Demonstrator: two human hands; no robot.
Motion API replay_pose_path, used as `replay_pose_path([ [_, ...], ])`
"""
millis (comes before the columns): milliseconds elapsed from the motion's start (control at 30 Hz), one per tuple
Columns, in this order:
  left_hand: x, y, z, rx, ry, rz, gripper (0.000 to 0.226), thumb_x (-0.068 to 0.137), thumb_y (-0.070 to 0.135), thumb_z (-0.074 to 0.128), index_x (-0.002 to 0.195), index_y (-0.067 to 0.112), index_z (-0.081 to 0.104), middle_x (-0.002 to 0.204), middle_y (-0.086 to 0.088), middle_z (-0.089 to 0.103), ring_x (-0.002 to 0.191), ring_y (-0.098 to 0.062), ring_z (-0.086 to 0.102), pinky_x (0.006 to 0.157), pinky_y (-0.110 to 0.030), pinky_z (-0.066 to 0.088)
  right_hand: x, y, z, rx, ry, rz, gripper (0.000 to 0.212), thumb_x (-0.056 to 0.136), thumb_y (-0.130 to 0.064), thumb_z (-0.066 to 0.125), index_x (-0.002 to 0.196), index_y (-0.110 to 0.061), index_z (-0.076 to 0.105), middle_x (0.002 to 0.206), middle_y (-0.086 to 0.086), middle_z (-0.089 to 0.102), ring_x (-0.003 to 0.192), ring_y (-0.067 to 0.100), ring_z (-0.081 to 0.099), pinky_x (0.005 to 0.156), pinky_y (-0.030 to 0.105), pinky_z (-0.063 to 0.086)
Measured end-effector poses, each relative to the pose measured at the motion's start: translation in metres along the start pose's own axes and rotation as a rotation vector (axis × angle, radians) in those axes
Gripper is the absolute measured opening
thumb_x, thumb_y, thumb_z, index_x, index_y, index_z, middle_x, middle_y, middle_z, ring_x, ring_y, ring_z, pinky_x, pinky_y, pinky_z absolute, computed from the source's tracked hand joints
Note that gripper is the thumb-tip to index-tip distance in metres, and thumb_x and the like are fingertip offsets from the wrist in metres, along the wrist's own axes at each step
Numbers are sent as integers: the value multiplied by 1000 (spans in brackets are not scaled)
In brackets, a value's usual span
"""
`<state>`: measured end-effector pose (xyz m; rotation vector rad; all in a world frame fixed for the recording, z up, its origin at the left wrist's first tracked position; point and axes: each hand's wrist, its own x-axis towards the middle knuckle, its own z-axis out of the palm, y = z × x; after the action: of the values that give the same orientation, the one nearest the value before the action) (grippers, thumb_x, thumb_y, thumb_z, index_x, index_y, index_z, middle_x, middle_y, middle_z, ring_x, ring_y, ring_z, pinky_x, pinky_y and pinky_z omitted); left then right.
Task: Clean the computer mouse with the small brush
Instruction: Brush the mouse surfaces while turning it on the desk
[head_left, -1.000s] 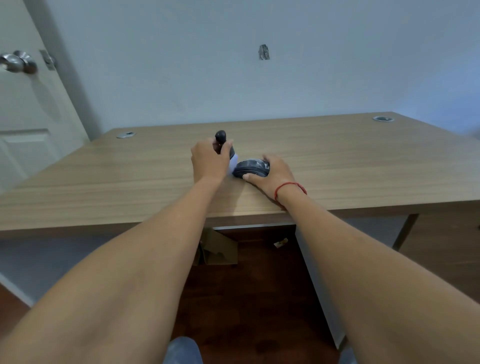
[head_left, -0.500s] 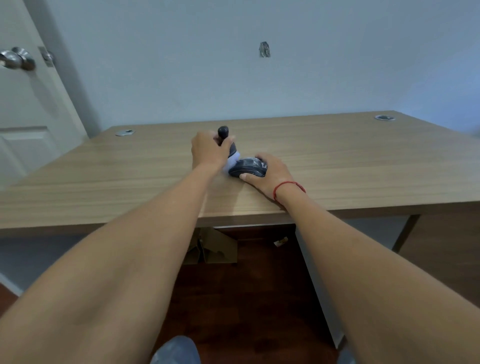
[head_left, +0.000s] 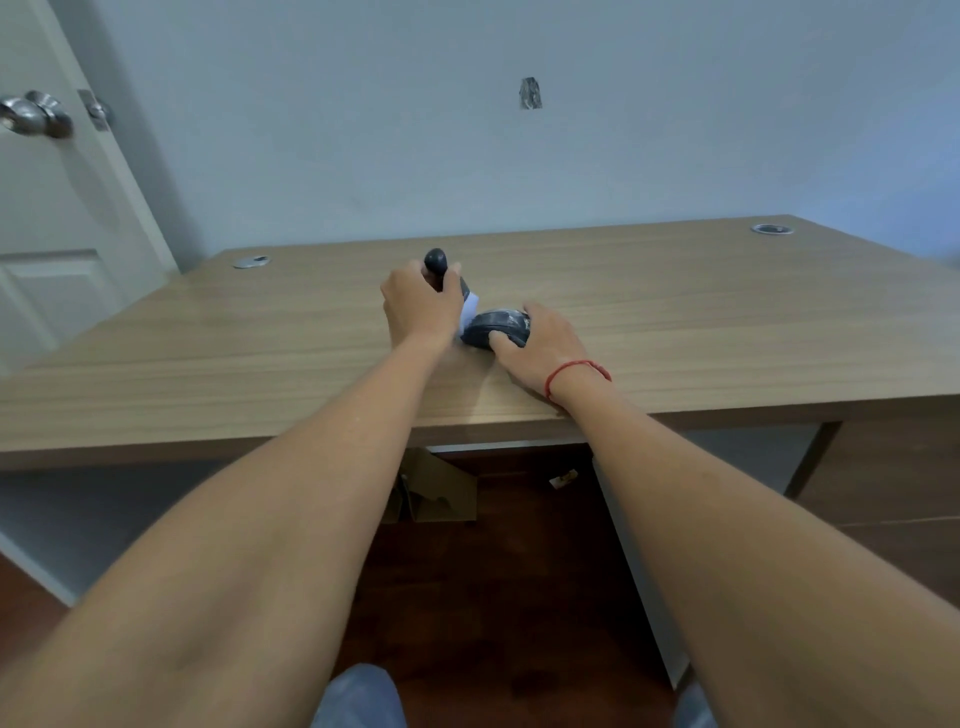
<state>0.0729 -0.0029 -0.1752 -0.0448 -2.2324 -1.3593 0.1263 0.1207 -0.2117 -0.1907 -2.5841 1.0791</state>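
A dark grey computer mouse (head_left: 493, 325) lies on the wooden desk (head_left: 675, 312) near its front edge. My right hand (head_left: 540, 348), with a red string at the wrist, grips the mouse from the right, thumb on its near side. My left hand (head_left: 418, 306) is closed around a small brush (head_left: 435, 261) with a dark rounded handle that sticks up above the fist. The brush's pale bristles (head_left: 470, 309) touch the left end of the mouse.
Two round cable grommets sit in the desk's far corners, one on the left (head_left: 251, 262) and one on the right (head_left: 772, 229). A white door with a metal knob (head_left: 34, 115) stands at the left. A cardboard piece (head_left: 439, 491) lies on the dark floor under the desk.
The brush has tilted and its bristles have come against the mouse's left end. My right hand keeps the same hold on the mouse. My head has shifted slightly.
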Motion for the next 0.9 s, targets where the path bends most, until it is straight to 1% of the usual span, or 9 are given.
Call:
replay_pose_path([
  [100,-7,8,3,-72,26,51,29,84,31,65,76,3,68,81,-11,73,83,-27,68,70,-26,46,2,1,2,-41,35,-7,39,87,-41,64,111,-11,58,107,10,64,93,27,59,76,34,46],
  [200,-11,8,10,-9,-32,78,27,84,31,65,70,7,64,79,-12,72,82,-30,68,67,-27,45,3,0,3,-68,44,-2,37,87,-43,67,106,-11,59,100,8,64,85,24,57,69,31,41],
  [400,-9,-8,-4,255,-73,64,27,87,26,61,75,2,61,86,-20,67,88,-38,63,67,-34,41,-2,-1,1,-97,65,-11,38,85,-41,66,110,-12,61,105,7,65,95,26,61,74,31,45],
  [533,-7,-6,-5,114,-62,111,36,87,32,63,74,-2,64,81,-18,71,83,-35,65,70,-35,48,-2,-1,1,-117,95,14,46,83,-47,67,112,-13,62,108,7,66,99,27,62,75,31,46],
  [633,-6,3,-1,-23,-55,116,36,87,33,64,79,-2,67,83,-16,72,84,-32,66,76,-36,52,-5,-3,-1,-147,124,13,44,82,-46,67,108,-11,62,104,8,66,90,27,60,70,31,43],
  [700,-11,-2,4,-17,-75,101,34,87,32,64,83,-2,67,86,-16,72,86,-31,67,75,-35,51,-7,-5,-2,-162,136,8,42,82,-44,67,105,-10,61,101,9,66,84,25,57,68,30,40],
  [767,-14,-10,6,57,-78,55,33,88,30,63,85,-2,65,90,-18,71,89,-33,65,70,-34,47,-9,-7,-3,-162,140,5,43,82,-44,66,105,-9,62,101,9,65,87,27,59,68,30,41],
  [833,-13,-15,5,139,-95,52,30,88,29,63,80,0,62,91,-20,69,89,-36,64,67,-33,41,-10,-7,-4,-131,140,13,42,80,-44,66,103,-9,62,98,9,65,91,29,61,69,30,41],
  [900,-9,-10,4,113,-92,84,31,88,30,63,75,2,60,87,-21,69,88,-38,63,69,-36,45,-10,-7,-5,-88,126,37,40,80,-42,66,102,-10,61,93,6,63,89,29,62,68,30,41],
])
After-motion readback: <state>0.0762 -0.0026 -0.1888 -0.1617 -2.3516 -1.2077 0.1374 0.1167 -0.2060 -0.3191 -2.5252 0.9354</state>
